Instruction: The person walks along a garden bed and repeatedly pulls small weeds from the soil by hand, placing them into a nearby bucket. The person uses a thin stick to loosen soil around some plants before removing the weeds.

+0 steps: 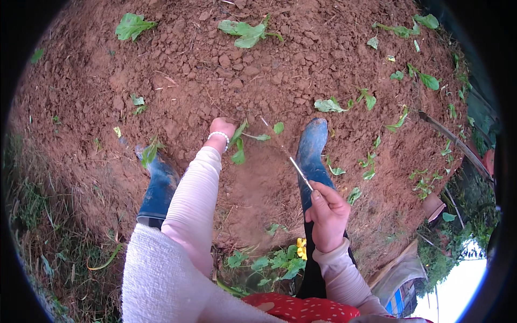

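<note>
My left hand (pixel 222 127), with a white bead bracelet at the wrist, is down at the loose reddish soil (pixel 253 185). Its fingers are curled in, and what they hold, if anything, is hidden. Right beside it a small leafy green seedling (pixel 238 155) spreads several leaves; whether the hand touches its stem I cannot tell. My right hand (pixel 327 214) is closed around the near end of a thin, shiny metal rod (pixel 300 173). The rod slants up and left, and its dirt-coloured far part ends a little right of the seedling.
My blue rubber boots (pixel 311 144) stand on the soil, one on each side of the seedling. Limp leafy seedlings (pixel 247 34) lie scattered ahead and to the right. A yellow-flowered plant (pixel 280 261) grows close to me. A wooden pole (pixel 456 141) lies at the right edge.
</note>
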The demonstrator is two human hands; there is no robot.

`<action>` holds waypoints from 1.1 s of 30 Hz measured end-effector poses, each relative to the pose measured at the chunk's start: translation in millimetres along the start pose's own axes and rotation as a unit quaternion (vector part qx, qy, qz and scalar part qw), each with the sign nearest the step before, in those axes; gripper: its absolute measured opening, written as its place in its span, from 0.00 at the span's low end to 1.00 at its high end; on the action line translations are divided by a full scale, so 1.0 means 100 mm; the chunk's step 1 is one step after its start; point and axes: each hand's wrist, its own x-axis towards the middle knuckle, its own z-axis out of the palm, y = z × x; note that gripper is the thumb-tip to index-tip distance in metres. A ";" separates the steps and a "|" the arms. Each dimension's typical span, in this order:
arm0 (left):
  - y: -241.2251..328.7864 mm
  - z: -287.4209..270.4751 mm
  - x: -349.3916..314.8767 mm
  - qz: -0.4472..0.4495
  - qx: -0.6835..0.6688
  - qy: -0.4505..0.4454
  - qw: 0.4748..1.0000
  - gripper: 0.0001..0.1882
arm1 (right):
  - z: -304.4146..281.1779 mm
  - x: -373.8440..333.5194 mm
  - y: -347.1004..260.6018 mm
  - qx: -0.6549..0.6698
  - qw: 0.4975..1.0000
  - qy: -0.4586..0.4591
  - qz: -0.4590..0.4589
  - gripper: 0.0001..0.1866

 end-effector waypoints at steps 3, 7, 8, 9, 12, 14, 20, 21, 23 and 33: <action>-0.14 0.19 0.26 -0.071 -0.108 -0.072 0.989 0.09 | 0.00 0.01 -0.02 -0.010 1.000 -0.002 -0.007 0.11; -0.37 0.31 0.55 -0.176 -0.281 -0.093 0.939 0.06 | -0.01 0.00 -0.01 0.000 1.000 -0.018 -0.004 0.11; -0.33 0.31 0.55 -0.185 -0.308 -0.118 0.926 0.06 | -0.01 0.00 -0.01 -0.004 1.000 -0.015 -0.005 0.11; -0.31 0.30 0.53 -0.192 -0.323 -0.125 0.918 0.06 | -0.01 0.00 -0.01 -0.007 1.000 -0.013 -0.006 0.10; -0.09 0.23 0.36 -0.211 -0.355 -0.136 0.900 0.05 | -0.02 0.03 -0.01 -0.010 1.000 0.003 -0.005 0.10; 0.02 0.18 0.26 -0.224 -0.367 -0.123 0.895 0.05 | -0.02 0.04 -0.01 -0.009 1.000 0.008 -0.003 0.10; 0.03 0.22 0.39 -0.197 -0.299 -0.175 0.917 0.06 | 0.00 0.04 0.00 -0.008 1.000 0.015 0.001 0.10; -0.09 0.23 0.53 -0.199 -0.284 -0.182 0.920 0.06 | 0.02 0.03 -0.01 -0.012 1.000 0.006 0.001 0.10; -0.28 0.23 0.76 -0.203 -0.258 -0.195 0.924 0.07 | 0.07 0.02 -0.03 -0.023 1.000 -0.009 -0.002 0.10; 0.34 -0.50 -0.36 0.057 0.095 0.020 0.994 0.20 | 0.08 0.10 0.03 -0.021 1.000 0.016 0.007 0.10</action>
